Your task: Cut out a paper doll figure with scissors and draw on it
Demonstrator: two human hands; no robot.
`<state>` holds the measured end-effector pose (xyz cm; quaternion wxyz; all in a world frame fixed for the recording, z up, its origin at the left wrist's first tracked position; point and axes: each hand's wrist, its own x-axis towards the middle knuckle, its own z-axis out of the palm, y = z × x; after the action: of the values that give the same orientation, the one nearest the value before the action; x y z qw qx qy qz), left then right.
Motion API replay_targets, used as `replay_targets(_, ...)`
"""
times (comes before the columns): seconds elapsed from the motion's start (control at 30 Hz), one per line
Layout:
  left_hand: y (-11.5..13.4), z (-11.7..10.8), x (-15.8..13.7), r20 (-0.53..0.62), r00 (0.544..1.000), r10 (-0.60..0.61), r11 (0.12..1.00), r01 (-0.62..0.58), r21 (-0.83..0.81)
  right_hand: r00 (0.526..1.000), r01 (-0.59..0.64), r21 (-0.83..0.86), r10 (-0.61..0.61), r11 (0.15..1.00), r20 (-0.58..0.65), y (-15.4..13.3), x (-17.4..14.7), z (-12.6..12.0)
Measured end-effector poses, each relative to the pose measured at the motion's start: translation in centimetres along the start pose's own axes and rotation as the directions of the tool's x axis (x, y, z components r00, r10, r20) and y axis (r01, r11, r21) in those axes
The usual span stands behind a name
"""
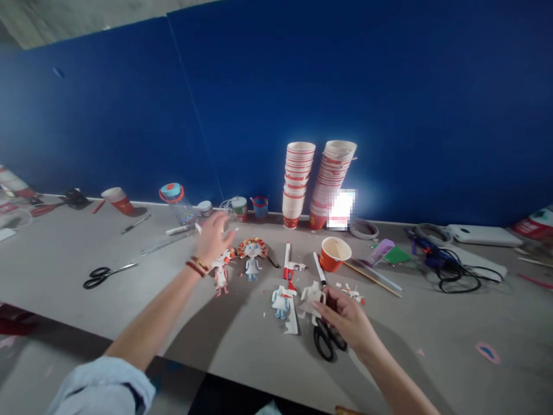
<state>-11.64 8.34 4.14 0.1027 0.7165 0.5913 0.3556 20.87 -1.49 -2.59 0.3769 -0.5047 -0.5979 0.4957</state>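
Right grip [344, 314] on cutout [309, 296] beside scissors [322, 344]

Table [432, 346], rear: two paper-cup stacks [298, 187] before partition [242, 86]; bottle [184, 212] well left, tape roll [366, 237] right. Lone paper cup [332, 257] forward of right stack, marker [318, 266] just left of it, two paper dolls [252, 268] farther left. Scissors [114, 271] far left. Paper cutout [309, 298] in right hand [345, 316], second scissors [320, 330] beside it.

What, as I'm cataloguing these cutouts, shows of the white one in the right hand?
The white cutout looks like paper: flat, uncoloured, a headless figure with a flared body, its neck end away from the person. The right hand grips its right side. It is beside a blue-edged cutout and near black scissors; whether it touches the table is unclear. Blur hides its finer outline.
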Motion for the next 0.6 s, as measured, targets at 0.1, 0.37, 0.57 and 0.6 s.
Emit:
replay_targets(0.1, -5.3, -2.6, 3.3, 0.031, 0.985, -0.171, 0.921, 0.149, 0.361, 0.997, -0.071, 0.142, 0.071, 0.987, 0.009, -0.1, -0.3, -0.1)
replay_targets(0.37, -8.0, -4.1, 2.2, -0.001, 0.984, -0.176, 0.912, 0.164, 0.375, 0.993, -0.11, 0.288, 0.115, 0.951, 0.002, -0.9, -0.6, 0.4)
replay_targets(0.57, -8.0, -6.6, 1.4, -0.259, 0.902, -0.345, 0.914, 0.386, 0.128, 0.99, -0.135, 0.245, 0.141, 0.96, -0.008, -0.6, -0.7, 0.2)
replay_targets(0.6, -7.8, -6.7, 1.1, -0.292, 0.876, -0.383, 0.907, 0.416, 0.06, 0.989, -0.141, 0.229, 0.147, 0.963, -0.01, -0.5, -0.7, 0.3)
